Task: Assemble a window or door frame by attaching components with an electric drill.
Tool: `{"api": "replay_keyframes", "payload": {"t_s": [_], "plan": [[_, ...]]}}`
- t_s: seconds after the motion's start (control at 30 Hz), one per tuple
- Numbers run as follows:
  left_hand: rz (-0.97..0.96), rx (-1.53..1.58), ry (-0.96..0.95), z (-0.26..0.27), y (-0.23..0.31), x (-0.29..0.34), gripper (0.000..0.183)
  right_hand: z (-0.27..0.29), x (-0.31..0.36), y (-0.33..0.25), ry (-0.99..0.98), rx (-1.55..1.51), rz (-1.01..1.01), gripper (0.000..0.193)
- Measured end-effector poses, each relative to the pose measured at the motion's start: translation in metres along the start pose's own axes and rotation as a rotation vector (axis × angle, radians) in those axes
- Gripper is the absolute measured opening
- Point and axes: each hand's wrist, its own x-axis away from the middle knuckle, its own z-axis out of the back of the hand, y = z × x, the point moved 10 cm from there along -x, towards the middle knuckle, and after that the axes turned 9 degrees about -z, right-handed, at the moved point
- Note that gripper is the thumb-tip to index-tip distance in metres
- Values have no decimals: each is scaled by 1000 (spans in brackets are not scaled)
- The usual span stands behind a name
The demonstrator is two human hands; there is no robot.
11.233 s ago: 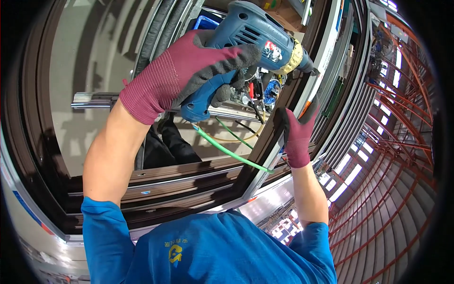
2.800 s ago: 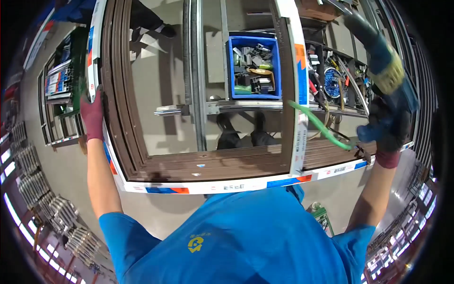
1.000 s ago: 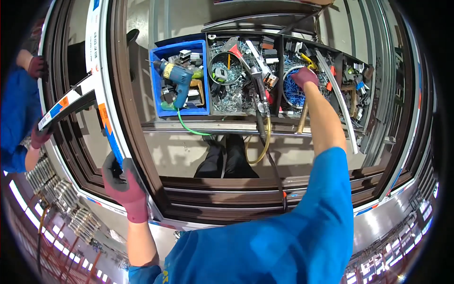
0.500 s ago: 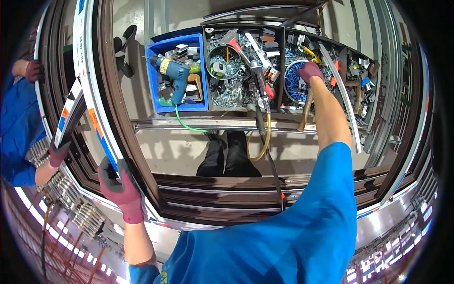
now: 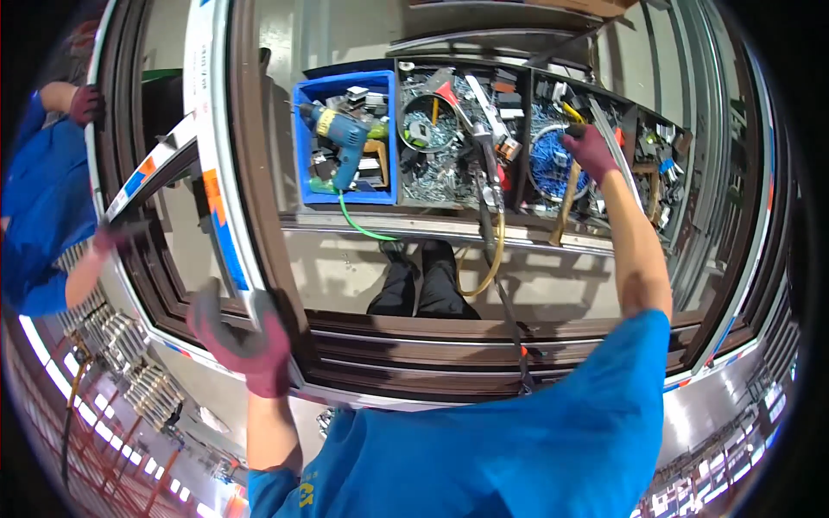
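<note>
Left hand [image 5: 248, 350] splayed, bar [image 5: 210, 155] runs away from frame's [image 5: 414, 345] near edge; right hand [image 5: 594, 154] over blue screws [image 5: 546, 162], can't tell its grip

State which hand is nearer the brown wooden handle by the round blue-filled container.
Right. Right hand: near the handle, by its upper end; left hand: far lower left.

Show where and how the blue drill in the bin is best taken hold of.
Probably by the handle, from above and the right: the drill lies on its side inside the blue bin, chuck pointing left, so the handle's back faces right. Avoid the green cord at its base.
</note>
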Motion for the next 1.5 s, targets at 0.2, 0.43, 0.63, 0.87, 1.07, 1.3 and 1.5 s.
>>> {"api": "replay_keyframes", "payload": {"t_s": [0.2,0.43,0.63,0.87,1.07,1.3,1.5], "plan": [[439,998,-616,-83,69,29,51,-15,154,-219,-502,-630,77,30],[960,1633,-678,-137,116,35,39,-46,262,-312,-685,-829,65,27],[1178,1534,-494,-148,81,72,17,-65,281,-331,-529,-635,364,25],[175,789,-351,-127,51,45,17,-80,299,-353,-557,-604,578,29],[1120,1351,-408,-116,23,49,27,-146,116,-150,18,157,-23,70],[1099,1405,-493,-77,18,34,36,-228,97,-51,-651,-804,-554,24],[1109,1601,-303,-56,-9,22,34,-114,189,-168,-640,-606,-284,44]]}}
